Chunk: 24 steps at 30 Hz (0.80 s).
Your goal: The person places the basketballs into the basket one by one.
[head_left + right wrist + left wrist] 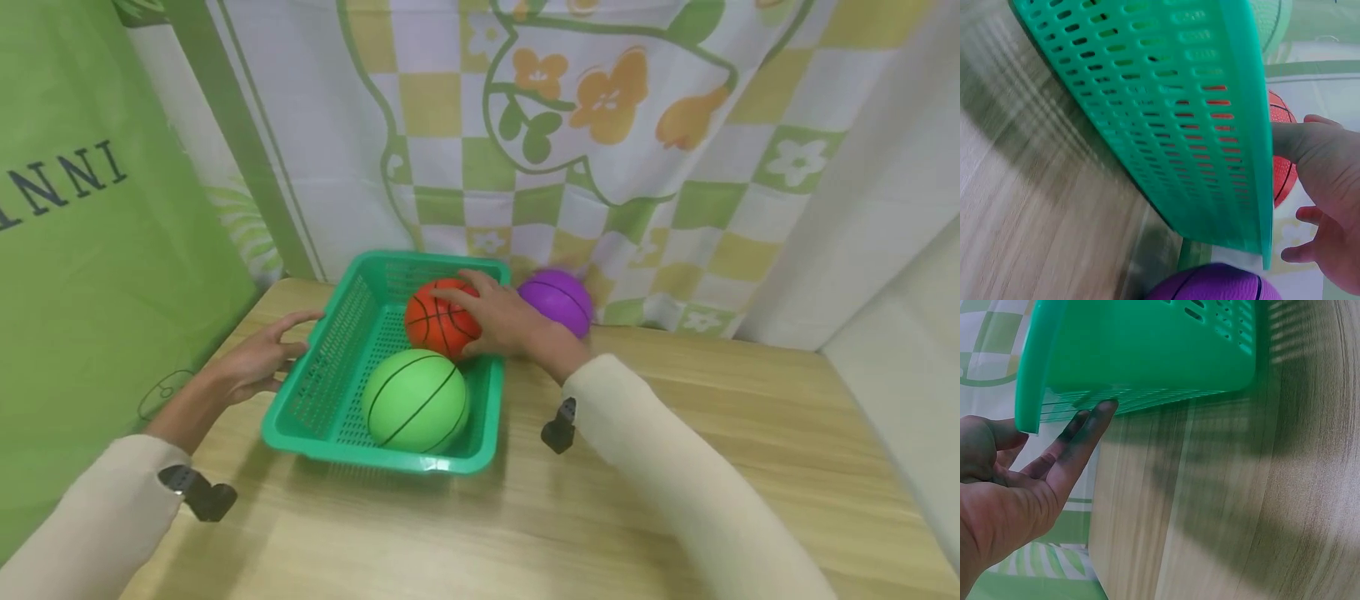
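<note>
A green plastic basket (492, 417) with slotted sides stands on the wooden table. Inside it, a red ball (431, 321) with black lines sits behind a larger light-green ball (415, 402). My right hand (498, 317) reaches over the basket's right rim and holds the red ball, thumb on the near side and fingers curved over the top. At the left rim, my left hand (258, 360) touches the basket with extended, spread fingers (1082, 453). A purple ball (557, 302) lies outside the basket, behind my right wrist.
Behind the wooden table (675, 467) hangs a checked, flowered curtain (442, 108). Green fabric (90, 275) with dark letters hangs at the left, and a pale wall (907, 333) bounds the right side. Small black devices sit at both cuffs.
</note>
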Tool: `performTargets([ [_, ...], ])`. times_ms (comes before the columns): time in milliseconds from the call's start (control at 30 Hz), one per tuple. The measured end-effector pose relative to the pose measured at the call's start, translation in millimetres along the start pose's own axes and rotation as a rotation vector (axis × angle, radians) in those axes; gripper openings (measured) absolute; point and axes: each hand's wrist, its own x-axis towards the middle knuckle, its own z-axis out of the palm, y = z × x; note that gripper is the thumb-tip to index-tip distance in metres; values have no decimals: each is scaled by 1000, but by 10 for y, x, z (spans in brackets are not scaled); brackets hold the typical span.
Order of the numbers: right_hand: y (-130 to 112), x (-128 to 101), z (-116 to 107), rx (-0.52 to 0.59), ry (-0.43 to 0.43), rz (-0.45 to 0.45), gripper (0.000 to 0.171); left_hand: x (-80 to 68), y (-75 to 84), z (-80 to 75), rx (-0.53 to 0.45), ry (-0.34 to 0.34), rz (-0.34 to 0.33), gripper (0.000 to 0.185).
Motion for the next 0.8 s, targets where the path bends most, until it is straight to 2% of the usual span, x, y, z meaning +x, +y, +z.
performTargets([
  [233,123,-110,-67,6,47,33,90,-21,4,0,3,3,-6,62],
  [400,261,-188,-133,-48,133,44,88,-32,2,-3,5,2,-4,63],
  [533,402,-291,-183,-75,210,97,85,-29,-11,-10,1,-5,-2,64],
  [667,540,-420,-210,-27,250,179,85,-18,-14,-17,9,-8,0,64],
  [800,680,-534,-200,28,237,218,89,-6,-8,-12,12,-8,1,64],
])
